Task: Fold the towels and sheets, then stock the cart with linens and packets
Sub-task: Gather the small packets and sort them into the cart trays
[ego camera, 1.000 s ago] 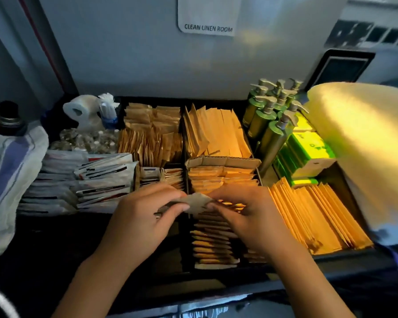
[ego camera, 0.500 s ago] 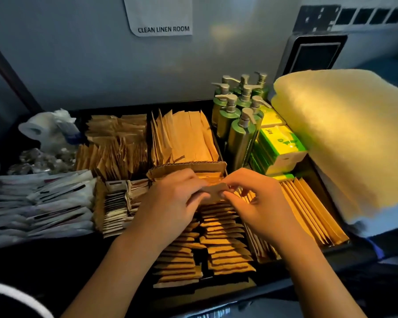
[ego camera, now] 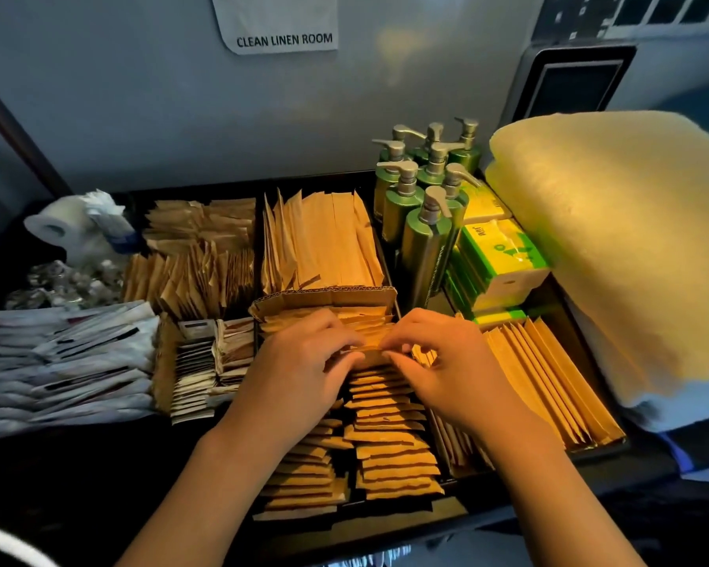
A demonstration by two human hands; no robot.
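Brown paper packet (ego camera: 367, 356) pinched between left hand (ego camera: 299, 374) and right hand (ego camera: 439, 370), stocking step; next, slot it into the row (ego camera: 389, 427).

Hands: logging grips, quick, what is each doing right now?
Left hand: pinches a brown packet.
Right hand: pinches the same packet.

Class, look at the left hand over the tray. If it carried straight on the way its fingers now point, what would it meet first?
The left hand points right, toward the right hand. It would probably meet the small brown packet both hands pinch, then the right hand's fingertips; depth is unclear.
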